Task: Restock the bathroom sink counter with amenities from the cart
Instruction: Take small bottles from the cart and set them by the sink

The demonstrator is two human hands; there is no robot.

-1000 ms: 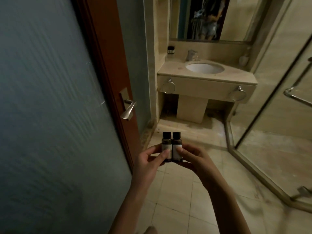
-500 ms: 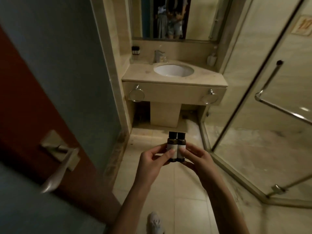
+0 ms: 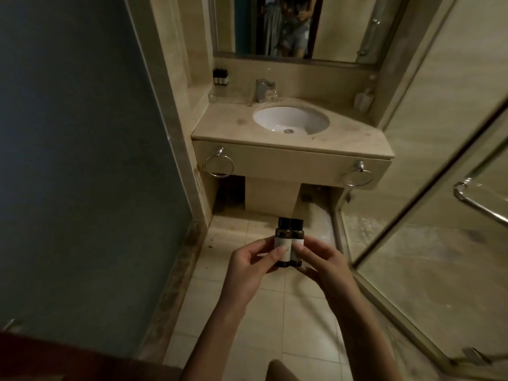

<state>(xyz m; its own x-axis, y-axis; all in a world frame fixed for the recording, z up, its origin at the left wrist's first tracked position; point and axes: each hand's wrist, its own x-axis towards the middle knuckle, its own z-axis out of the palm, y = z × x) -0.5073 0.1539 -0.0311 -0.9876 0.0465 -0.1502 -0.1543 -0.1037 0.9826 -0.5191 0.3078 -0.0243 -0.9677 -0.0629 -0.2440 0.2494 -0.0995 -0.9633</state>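
Two small dark bottles with white labels and black caps stand upright side by side in front of me, the left bottle (image 3: 283, 237) and the right bottle (image 3: 297, 237). My left hand (image 3: 251, 266) pinches the left one with thumb and fingers. My right hand (image 3: 323, 266) pinches the right one. Straight ahead is the beige sink counter (image 3: 222, 126) with a white basin (image 3: 291, 119) and a metal tap (image 3: 262, 89). Three similar dark bottles (image 3: 220, 76) stand at the counter's back left corner.
A white soap dispenser (image 3: 364, 99) stands at the counter's back right. Two towel rings (image 3: 219, 166) hang on the counter front. A glass shower door (image 3: 439, 188) with a metal handle is at the right. A teal wall runs along the left; tiled floor lies between.
I have moved further into the bathroom: the sink counter is nearer and the door has slid out of view at the lower left. Both hands keep holding the two bottles.
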